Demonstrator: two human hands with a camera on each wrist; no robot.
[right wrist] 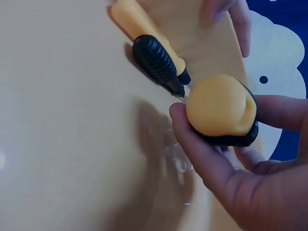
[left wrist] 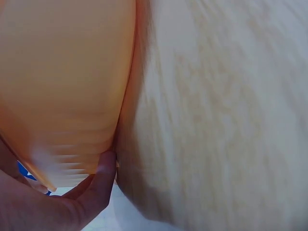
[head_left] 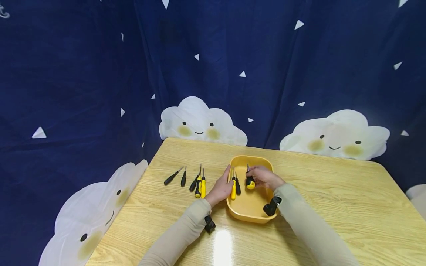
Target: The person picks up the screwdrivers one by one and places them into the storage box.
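Inside the yellow plastic basin (head_left: pixel 249 214), a stubby screwdriver (head_left: pixel 250 183) with a black and yellow handle is gripped by my right hand (head_left: pixel 264 176). In the right wrist view, thumb and fingers pinch the handle of the stubby screwdriver (right wrist: pixel 219 108), its yellow end towards the camera. Beside it in the basin lie a yellow-handled screwdriver (head_left: pixel 233 190) and a black-handled screwdriver (head_left: pixel 237 187). My left hand (head_left: pixel 221 189) holds the basin's left side, thumb over the rim. In the left wrist view its fingers press the outer wall of the basin (left wrist: pixel 72 86).
Left of the basin, several screwdrivers lie on the wooden table (head_left: pixel 332 192): black-handled ones (head_left: pixel 171 178), a black and yellow one (head_left: pixel 198 187) and a yellow one (head_left: pixel 203 188). A dark blue curtain (head_left: pixel 213 85) with clouds hangs behind the table's far edge.
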